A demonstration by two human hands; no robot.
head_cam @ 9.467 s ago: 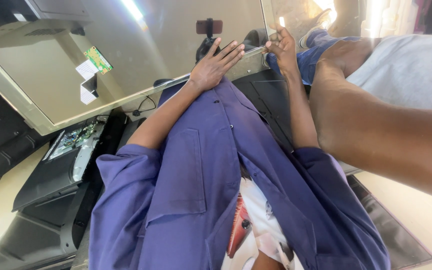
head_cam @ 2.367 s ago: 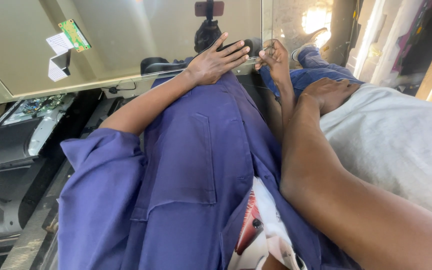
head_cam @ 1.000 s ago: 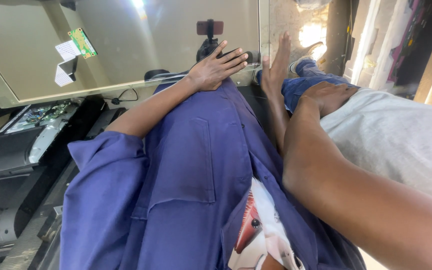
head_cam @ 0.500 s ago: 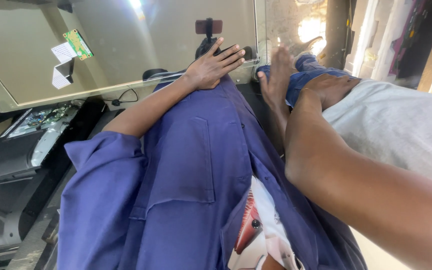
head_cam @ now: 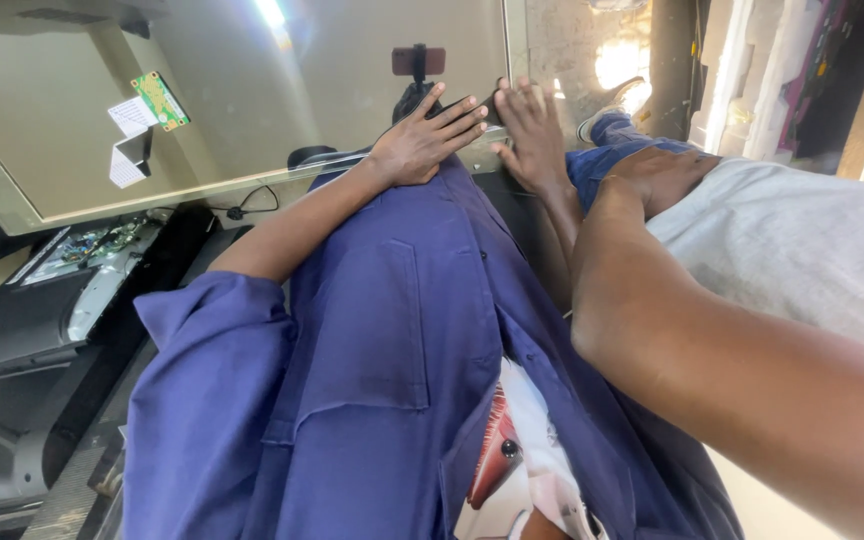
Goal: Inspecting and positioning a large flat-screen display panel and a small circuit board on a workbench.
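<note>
Both hands lie open and flat at twelve o'clock: the left hand [head_cam: 422, 140] on the lower edge of the big panel [head_cam: 252, 110], the right hand [head_cam: 532, 135] just beside it. Nothing is gripped; the panel looks seated, merely pressed and not lifted.

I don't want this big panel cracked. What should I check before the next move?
1. Left hand flat on the panel, fingers spread: ok.
2. Right hand flat at the panel's right edge: ok.
3. Green circuit board on the panel, away from both hands: ok.
4. Co-worker's arm crowds the right side: not ok.
5. Panel's near edge supported, hidden by the blue coat: cannot tell.
</note>
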